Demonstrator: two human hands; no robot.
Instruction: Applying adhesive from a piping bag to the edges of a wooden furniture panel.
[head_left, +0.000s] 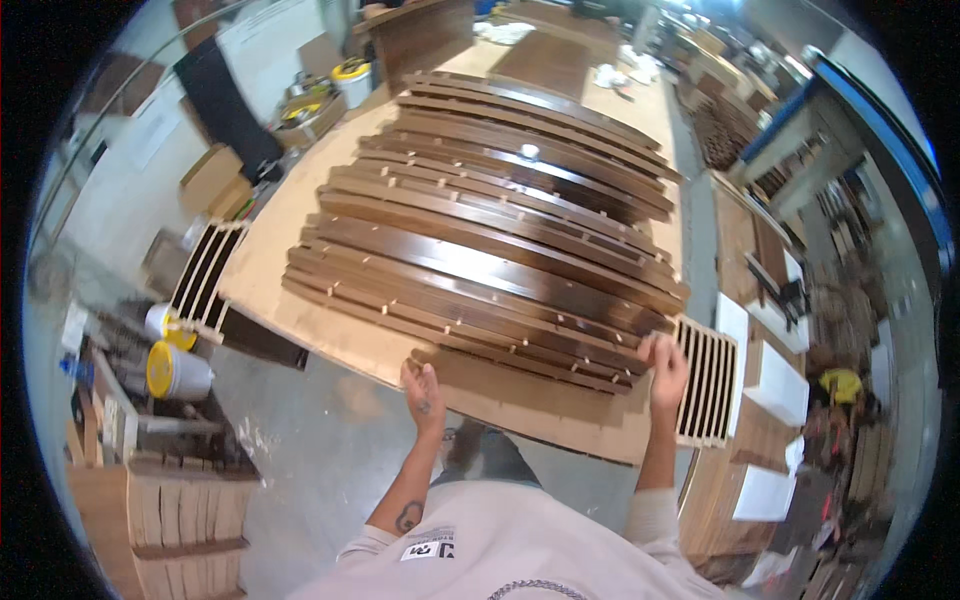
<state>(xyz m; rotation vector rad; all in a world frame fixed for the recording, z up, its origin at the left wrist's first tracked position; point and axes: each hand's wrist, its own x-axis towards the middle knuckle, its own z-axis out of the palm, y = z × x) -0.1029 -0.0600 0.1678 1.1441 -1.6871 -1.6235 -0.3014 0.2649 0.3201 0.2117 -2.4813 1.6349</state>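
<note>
Several long dark-brown wooden boards [430, 255] lie side by side across a pale worktable [340, 345], with small light wooden pegs [455, 330] along their edges. At the table's front edge, left of centre, my left hand [424, 395] is raised with its fingers stretched and the thumb apart, holding nothing I can see. My right hand [665, 368] is at the right end of the nearest boards, its fingers curled together. Whatever they may hold is too small or hidden to make out. A darker brown patch [530, 395], board or shadow, lies between the hands.
Slatted stacks stand by the table's left [205, 280] and right [706, 385] ends. White buckets with yellow lids [178, 370] are at the left. White panels [777, 385] lie on a bench at the right. Larger brown panels [545, 62] rest at the far end.
</note>
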